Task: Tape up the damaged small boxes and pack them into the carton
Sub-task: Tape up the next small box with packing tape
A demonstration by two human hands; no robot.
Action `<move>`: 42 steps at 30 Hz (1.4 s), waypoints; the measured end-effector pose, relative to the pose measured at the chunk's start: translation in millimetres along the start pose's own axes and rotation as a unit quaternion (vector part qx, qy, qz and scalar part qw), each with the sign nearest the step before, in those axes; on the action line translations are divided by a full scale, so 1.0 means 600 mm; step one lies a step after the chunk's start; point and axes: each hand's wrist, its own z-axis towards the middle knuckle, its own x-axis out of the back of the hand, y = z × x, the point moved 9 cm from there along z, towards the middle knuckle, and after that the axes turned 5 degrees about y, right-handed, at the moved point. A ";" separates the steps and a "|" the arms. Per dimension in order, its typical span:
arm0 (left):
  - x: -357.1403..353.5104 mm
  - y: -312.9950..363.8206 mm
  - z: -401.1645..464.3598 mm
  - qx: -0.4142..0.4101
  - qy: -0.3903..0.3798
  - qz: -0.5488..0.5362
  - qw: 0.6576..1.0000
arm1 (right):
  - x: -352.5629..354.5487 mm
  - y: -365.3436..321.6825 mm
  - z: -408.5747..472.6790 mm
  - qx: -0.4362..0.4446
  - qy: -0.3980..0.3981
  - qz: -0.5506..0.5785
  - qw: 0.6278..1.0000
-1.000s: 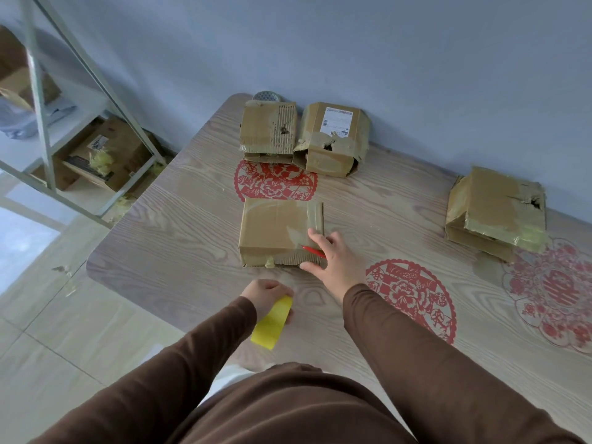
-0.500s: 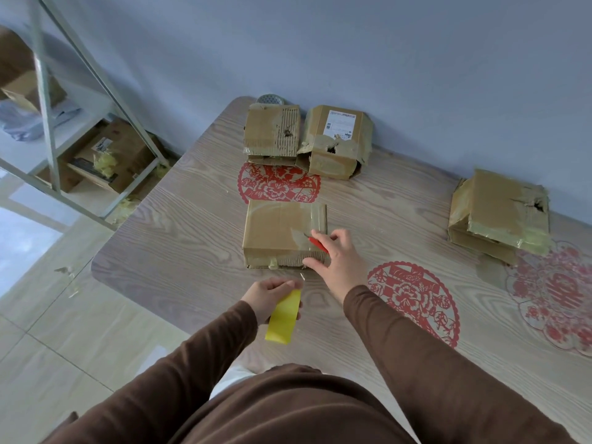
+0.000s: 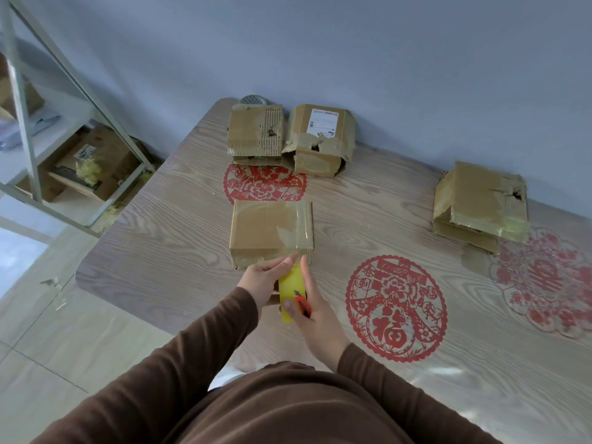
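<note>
A small cardboard box [image 3: 266, 230] with clear tape across its top lies near the table's front edge. Just in front of it my left hand [image 3: 262, 280] grips a yellow tape roll [image 3: 290, 285]. My right hand [image 3: 315, 310] holds a small red cutter [image 3: 301, 304] against the roll, its index finger stretched toward the box's front edge. Two torn boxes [image 3: 256, 133] [image 3: 320, 139] stand at the back by the wall. A third torn box [image 3: 480, 203] sits at the far right. No carton is in sight.
The wooden table [image 3: 166, 238] carries red paper-cut decorations [image 3: 395, 307] under a clear cover. A metal shelf frame [image 3: 24, 123] with cardboard boxes stands to the left over a tiled floor. A round grey object [image 3: 253, 100] peeks out behind the back-left box.
My right hand has pulled back from the box with the red cutter and come to the tape roll. My left hand has lifted the roll forward, closer to the box's front.
</note>
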 end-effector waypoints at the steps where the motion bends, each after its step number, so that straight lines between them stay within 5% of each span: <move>1: 0.009 0.012 0.003 -0.037 0.028 0.073 0.996 | 0.006 -0.004 -0.001 0.004 0.010 -0.020 1.000; 4: 0.016 0.047 0.016 -0.147 0.041 0.203 0.967 | 0.020 -0.016 -0.009 0.016 0.023 -0.033 0.999; 9: 0.001 0.047 0.036 -0.059 -0.031 -0.019 0.998 | 0.026 -0.021 -0.019 0.030 0.018 0.012 0.999; 17: -0.006 0.097 0.072 -0.156 0.026 0.157 0.975 | 0.040 -0.014 -0.015 -0.023 0.018 0.054 0.998; 21: -0.003 0.162 0.098 -0.195 0.081 0.140 0.967 | 0.047 0.017 -0.027 -0.108 0.048 0.107 0.987; 31: -0.040 0.265 0.182 -0.251 0.071 0.228 0.938 | 0.020 0.038 -0.038 -0.137 0.009 0.071 0.988; 42: -0.040 0.246 0.276 -0.206 0.072 0.327 0.919 | 0.023 0.066 0.004 -0.176 0.008 0.048 0.983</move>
